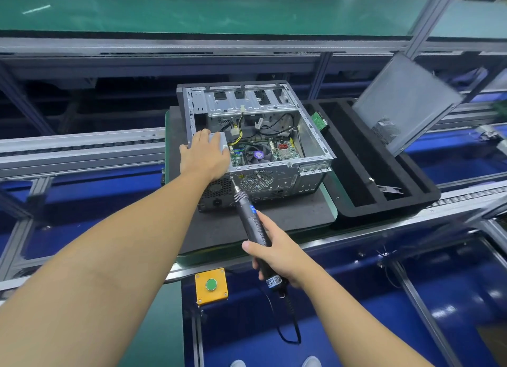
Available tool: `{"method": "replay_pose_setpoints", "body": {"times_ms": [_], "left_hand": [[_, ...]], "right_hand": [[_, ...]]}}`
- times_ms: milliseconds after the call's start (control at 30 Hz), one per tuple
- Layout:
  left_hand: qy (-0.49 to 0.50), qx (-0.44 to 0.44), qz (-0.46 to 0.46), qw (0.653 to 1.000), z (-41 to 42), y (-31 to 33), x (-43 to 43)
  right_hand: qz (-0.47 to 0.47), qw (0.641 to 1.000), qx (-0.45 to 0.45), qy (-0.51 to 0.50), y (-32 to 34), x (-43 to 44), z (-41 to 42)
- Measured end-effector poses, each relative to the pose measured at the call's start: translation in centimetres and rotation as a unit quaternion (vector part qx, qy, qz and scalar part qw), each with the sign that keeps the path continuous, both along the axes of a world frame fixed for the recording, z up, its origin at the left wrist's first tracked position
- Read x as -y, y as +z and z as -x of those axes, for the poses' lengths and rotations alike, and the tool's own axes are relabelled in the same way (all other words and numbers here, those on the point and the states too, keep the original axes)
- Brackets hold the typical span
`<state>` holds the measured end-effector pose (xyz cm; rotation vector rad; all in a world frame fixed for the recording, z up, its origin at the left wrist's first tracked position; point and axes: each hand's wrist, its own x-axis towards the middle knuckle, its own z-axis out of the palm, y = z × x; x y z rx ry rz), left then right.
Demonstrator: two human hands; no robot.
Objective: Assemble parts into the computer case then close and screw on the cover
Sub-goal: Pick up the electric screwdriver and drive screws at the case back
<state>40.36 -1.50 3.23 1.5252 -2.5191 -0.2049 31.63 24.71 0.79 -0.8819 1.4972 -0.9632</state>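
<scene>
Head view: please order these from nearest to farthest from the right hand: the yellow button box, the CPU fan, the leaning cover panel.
From the right hand, gripping the electric screwdriver:
1. Yellow button box, just lower left.
2. CPU fan, ahead, inside the open computer case.
3. Cover panel, far right, leaning behind the foam tray.

One wide-angle view, from the person's head; it faces forward and down. The open grey metal computer case (285,180) sits near, centre-frame.
</scene>
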Motion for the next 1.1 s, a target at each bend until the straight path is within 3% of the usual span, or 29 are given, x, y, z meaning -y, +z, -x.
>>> {"method": "replay_pose_setpoints", "body": {"times_ms": [1100], "left_hand": [[-0.002,0.005,-0.005,1.000,0.0,0.1,0.0]], "right_hand": [[0.001,0.994,0.108,-0.023,1.6,1.0,-1.8]]}}
